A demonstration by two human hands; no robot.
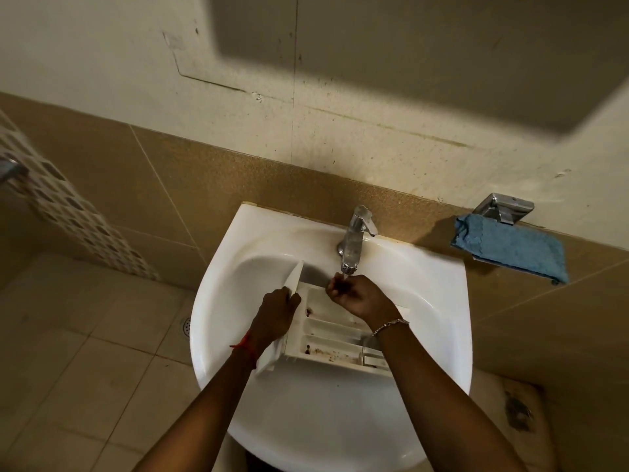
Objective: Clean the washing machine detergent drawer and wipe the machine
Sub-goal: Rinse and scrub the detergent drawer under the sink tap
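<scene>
Head view: looking straight down into a white sink (211,335) fixed to a tan-tiled wall.
Detergent drawer: the white detergent drawer (326,335) lies in the basin, compartments facing up, front panel on the left, and brown grime speckles the near compartments.
Left hand: the left hand (277,311) is clamped on the drawer's front panel, fingers wrapped over its edge; that grip is firmly on the drawer.
Right hand: the right hand (357,294) sits at the drawer's far edge, directly under the spout, fingers curled inward. I cannot tell whether this grip is on the drawer, on something small, or on nothing.
Tap: the chrome tap (354,240) stands on the far rim, its spout pointing down at the right hand.
Wrists: a red thread (243,345) on the left, a thin bracelet (389,326) on the right.
Far right: a blue cloth (507,250) is draped over a metal holder (503,207) on the wall, well apart from the sink.
Left floor: a round floor drain (186,326) shows just beside the sink's rim.
</scene>
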